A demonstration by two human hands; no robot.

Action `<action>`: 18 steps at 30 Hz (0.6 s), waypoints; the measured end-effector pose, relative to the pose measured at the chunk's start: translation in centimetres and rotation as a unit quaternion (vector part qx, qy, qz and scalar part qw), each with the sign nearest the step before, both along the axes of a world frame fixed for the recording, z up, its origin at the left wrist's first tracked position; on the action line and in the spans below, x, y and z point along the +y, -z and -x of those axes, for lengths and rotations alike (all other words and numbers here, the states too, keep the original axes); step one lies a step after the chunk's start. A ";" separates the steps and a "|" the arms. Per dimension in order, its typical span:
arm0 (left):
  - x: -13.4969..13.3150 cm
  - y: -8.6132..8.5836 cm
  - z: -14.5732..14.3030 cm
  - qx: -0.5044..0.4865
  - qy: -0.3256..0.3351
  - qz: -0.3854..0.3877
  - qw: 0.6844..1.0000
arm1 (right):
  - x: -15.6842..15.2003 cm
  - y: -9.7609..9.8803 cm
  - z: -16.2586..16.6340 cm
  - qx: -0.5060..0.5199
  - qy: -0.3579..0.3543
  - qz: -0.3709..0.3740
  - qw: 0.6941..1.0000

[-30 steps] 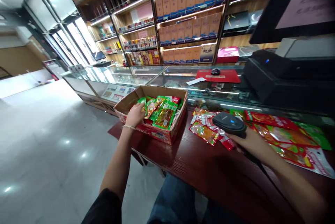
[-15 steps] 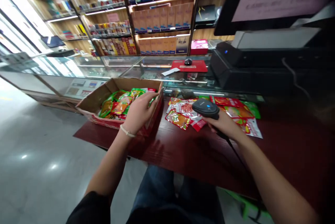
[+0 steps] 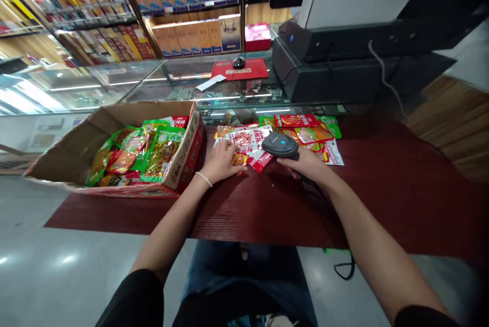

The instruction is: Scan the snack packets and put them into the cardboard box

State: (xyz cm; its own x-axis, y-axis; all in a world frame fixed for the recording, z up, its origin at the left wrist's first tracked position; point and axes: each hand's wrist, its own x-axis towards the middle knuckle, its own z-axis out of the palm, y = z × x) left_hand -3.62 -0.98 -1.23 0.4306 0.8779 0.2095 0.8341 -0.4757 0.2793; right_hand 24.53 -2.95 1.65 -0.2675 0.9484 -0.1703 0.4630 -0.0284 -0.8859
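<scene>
A dark handheld barcode scanner (image 3: 280, 144) with a small blue light is gripped in my right hand (image 3: 307, 165), its head over the packets and pointing left. My left hand (image 3: 220, 162), a pale band at its wrist, reaches onto the left end of a row of snack packets. Its thumb and fingers are apart, around a small yellow-orange packet (image 3: 239, 159) that they partly cover. Beside it lie a white-and-red packet (image 3: 252, 139) and, farther right, red packets (image 3: 296, 121) and green ones. An open cardboard box (image 3: 187, 151) at the left holds green packets (image 3: 164, 151).
Behind the dark red tabletop (image 3: 244, 210) stands a glass counter (image 3: 153, 87) with a red mat (image 3: 254, 68) and a mouse (image 3: 239, 62). Dark equipment (image 3: 328, 67) is at the back right. The scanner's cord hangs past the front edge.
My left hand has moved from the box's right edge to the packets on the table. My right hand still holds the scanner over the packets. The view has turned right and downward.
</scene>
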 end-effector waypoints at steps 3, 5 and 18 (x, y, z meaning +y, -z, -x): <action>-1.1 1.4 0.4 0.013 -0.002 0.024 1.000 | -0.2 0.5 0.2 -0.027 -0.013 -0.027 0.999; -1.6 1.5 0.3 0.020 0.000 0.029 0.999 | -0.3 0.7 0.3 -0.032 -0.022 -0.043 0.998; -2.0 -0.7 -1.2 0.096 0.020 0.058 0.993 | -0.3 0.7 0.6 -0.051 0.014 -0.038 0.998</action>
